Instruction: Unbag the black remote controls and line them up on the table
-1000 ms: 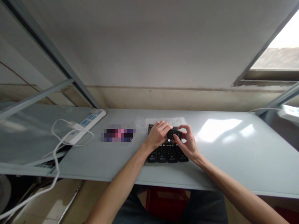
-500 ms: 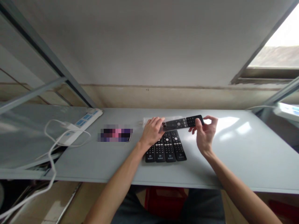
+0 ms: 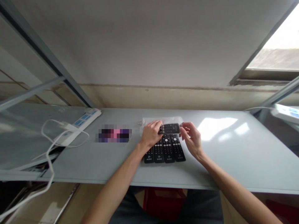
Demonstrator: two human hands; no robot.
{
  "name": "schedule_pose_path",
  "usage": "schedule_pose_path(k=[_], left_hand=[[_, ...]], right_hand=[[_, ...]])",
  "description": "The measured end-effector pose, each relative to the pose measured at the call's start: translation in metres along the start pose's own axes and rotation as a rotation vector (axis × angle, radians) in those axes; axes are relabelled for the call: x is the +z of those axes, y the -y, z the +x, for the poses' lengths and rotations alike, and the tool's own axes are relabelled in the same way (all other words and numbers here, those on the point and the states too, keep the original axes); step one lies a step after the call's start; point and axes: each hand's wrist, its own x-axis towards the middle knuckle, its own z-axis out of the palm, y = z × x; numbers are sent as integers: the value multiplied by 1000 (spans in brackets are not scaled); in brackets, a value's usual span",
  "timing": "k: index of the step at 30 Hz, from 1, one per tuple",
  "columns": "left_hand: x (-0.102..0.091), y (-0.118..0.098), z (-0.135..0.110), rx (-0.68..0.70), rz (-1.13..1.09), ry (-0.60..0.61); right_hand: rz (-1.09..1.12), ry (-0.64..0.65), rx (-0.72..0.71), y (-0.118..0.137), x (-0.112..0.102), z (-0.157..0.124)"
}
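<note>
A black remote control (image 3: 171, 128) is held crosswise above the desk, with a clear plastic sleeve around it. My left hand (image 3: 151, 134) is closed on its left end and hides that part. At the right end, the thumb and fingertips of my right hand (image 3: 192, 137) pinch the sleeved remote's edge. Below it, several black remote controls (image 3: 169, 152) lie side by side on the desk, their upper left parts covered by my left hand. Clear plastic sleeves (image 3: 175, 119) lie flat just behind the held remote.
A phone-like object with a blurred-out surface (image 3: 113, 135) lies left on the grey desk (image 3: 233, 161). Farther left is a white power strip (image 3: 80, 126) with a looping white cable (image 3: 50, 161). Another white strip (image 3: 287, 112) sits at the right edge. Metal frame posts flank the desk.
The remote has slid left into the sleeve, so less of it sticks out from my left hand. My right hand has moved left with its end.
</note>
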Motion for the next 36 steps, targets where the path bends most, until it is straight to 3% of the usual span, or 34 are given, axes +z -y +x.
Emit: schedule_pose_path(k=[6, 8, 12, 15, 17, 20, 23, 26, 29, 32, 34, 36], left_hand=[[-1, 1, 0, 10, 6, 0], [-1, 0, 0, 6, 10, -5], [-4, -1, 2, 6, 12, -10], [-5, -3, 2, -43, -4, 5], [-5, -3, 1, -110, -16, 0], [-4, -1, 0, -158, -40, -15], [-4, 0, -1, -80, -94, 24], [-3, 0, -1, 64, -157, 76], [-1, 0, 0, 177, -141, 84], [0, 4, 2, 184, -68, 56], [-1, 8, 4, 146, -36, 32], [-2, 12, 6, 101, -8, 17]], right_hand=[[-111, 300, -20, 1, 2, -4], [-125, 334, -58, 3, 1, -4], [-70, 127, -124, 7, -7, 3], [114, -146, -64, 5, -14, 11], [236, -234, 7, 1, -15, 15], [293, -60, 122, -8, -8, 17], [218, 146, 171, -14, 3, 13], [236, 90, 165, -19, 5, 14], [277, -118, 167, -28, -13, 29], [141, -335, 211, -43, -49, 51], [47, -380, 238, -53, -75, 61], [-74, -348, 272, -61, -98, 63]])
